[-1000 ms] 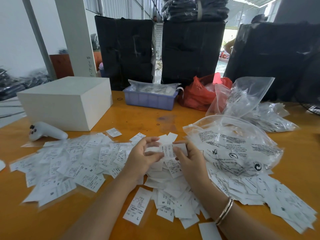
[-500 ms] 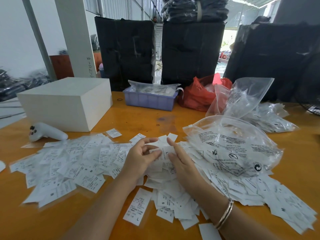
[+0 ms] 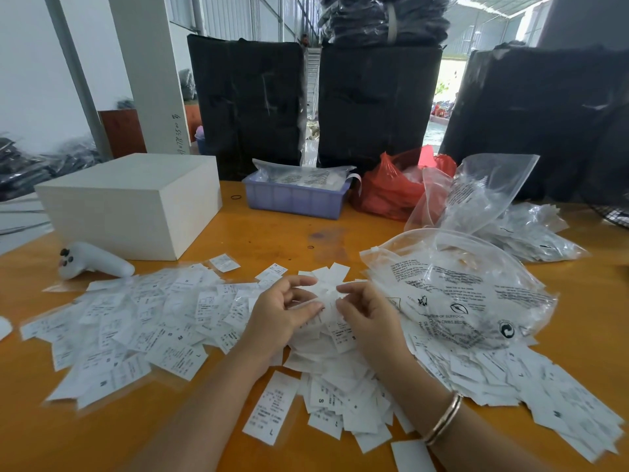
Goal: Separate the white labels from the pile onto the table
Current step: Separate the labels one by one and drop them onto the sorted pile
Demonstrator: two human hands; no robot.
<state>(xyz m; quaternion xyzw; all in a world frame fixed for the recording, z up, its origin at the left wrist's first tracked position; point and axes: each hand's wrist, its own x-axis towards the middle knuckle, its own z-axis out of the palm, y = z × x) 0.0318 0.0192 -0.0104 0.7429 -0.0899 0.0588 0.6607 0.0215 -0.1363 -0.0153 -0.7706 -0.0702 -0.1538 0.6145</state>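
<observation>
My left hand (image 3: 282, 311) and right hand (image 3: 366, 313) meet over the middle of the heap of small white printed labels (image 3: 337, 366) on the orange wooden table (image 3: 265, 233). Both have their fingers curled in toward each other, fingertips pinching at a few labels at the top of the heap; how many slips each hand actually grips I cannot tell, because the paper blurs into the pile behind it. To my left lies the spread-out sheet of labels already laid flat (image 3: 136, 318), reaching toward the white hand controller (image 3: 95, 262) and the white rectangular box (image 3: 136, 202). To my right the heap runs under a clear printed plastic bag (image 3: 459, 287). As I see it, the main risk is that the slips cling together, so I may lift two or three as one and drop them unsorted on the left. My wrists rest close to the heap, so a careless sweep could also drag loose labels back across the gap and mix the two groups. The bag sits on the heap's edge, and tugging labels from beneath it could make it slide and scatter more.
</observation>
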